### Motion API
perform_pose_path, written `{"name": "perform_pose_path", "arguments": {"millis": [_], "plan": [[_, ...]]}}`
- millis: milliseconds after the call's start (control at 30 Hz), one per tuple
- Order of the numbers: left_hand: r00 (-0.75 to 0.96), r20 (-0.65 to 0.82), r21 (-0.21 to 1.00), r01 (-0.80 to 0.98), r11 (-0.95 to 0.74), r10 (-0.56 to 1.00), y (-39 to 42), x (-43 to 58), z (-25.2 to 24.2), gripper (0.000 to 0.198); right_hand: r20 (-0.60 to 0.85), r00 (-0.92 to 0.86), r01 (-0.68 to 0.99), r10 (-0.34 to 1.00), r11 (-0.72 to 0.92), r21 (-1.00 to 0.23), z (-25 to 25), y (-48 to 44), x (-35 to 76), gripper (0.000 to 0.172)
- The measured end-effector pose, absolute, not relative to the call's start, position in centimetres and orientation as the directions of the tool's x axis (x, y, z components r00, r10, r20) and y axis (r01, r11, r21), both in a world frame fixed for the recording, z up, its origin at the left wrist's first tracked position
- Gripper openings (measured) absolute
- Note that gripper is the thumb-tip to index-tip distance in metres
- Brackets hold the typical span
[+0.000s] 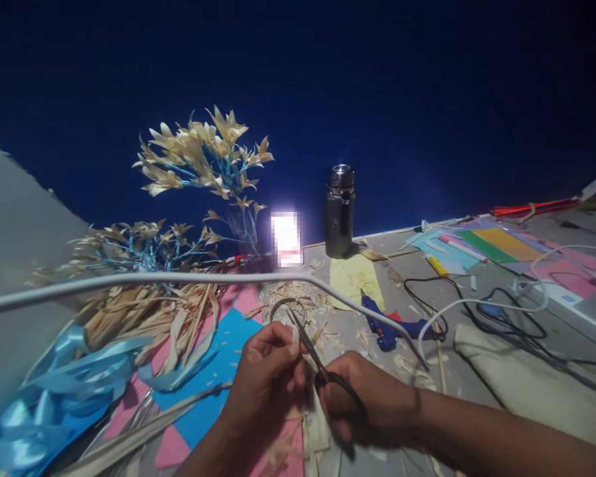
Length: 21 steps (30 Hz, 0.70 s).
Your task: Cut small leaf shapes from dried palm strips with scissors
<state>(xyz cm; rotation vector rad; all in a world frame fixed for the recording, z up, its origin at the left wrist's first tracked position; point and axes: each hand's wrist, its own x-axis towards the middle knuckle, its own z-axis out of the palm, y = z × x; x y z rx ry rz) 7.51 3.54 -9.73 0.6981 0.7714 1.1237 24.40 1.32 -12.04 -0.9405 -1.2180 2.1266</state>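
Observation:
My left hand (265, 377) pinches a thin pale strip of dried leaf (295, 341) between thumb and fingers. My right hand (365, 397) grips black-handled scissors (312, 354), blades pointing up and left against the strip. Both hands are low at the centre, over pink and blue paper sheets (213, 371). Pale offcuts (298, 298) litter the table just beyond the blades.
A white cable (144, 279) crosses in front. Left: dried leaf strips (144, 318), blue ribbon (54, 384), a leafy blue-stemmed branch (203, 159). Behind: a bright phone (286, 240), a dark flask (340, 212). Right: blue glue gun (387, 328), black cords (501, 318), coloured papers (496, 245), folded cloth (516, 377).

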Motion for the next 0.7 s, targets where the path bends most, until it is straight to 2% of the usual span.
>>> {"name": "perform_pose_path", "arguments": {"millis": [333,467,567,700], "plan": [[0.276,-0.172,0.798,-0.525,0.298,0.946,3.6,7.1,-9.7,0.019,-0.313,-0.626,-0.096,0.715,-0.469,-0.878,-12.5,1.4,24.4,0.036],[0.307,-0.187,0.798,-0.506,0.326,0.933,3.6,7.0,-9.3,0.02,-0.327,-0.602,-0.13,0.728,-0.494,-0.859,-12.4,1.6,24.4,0.032],[0.402,-0.218,0.802,-0.445,0.398,0.889,3.5,7.0,-9.1,0.017,-0.303,-0.479,-0.226,0.824,-0.449,-0.865,-11.8,2.1,24.6,0.033],[0.448,-0.272,0.797,-0.392,0.461,0.851,3.3,7.3,-9.3,0.017,-0.256,-0.317,-0.339,0.913,-0.361,-0.869,-10.8,2.8,25.2,0.044]]}}
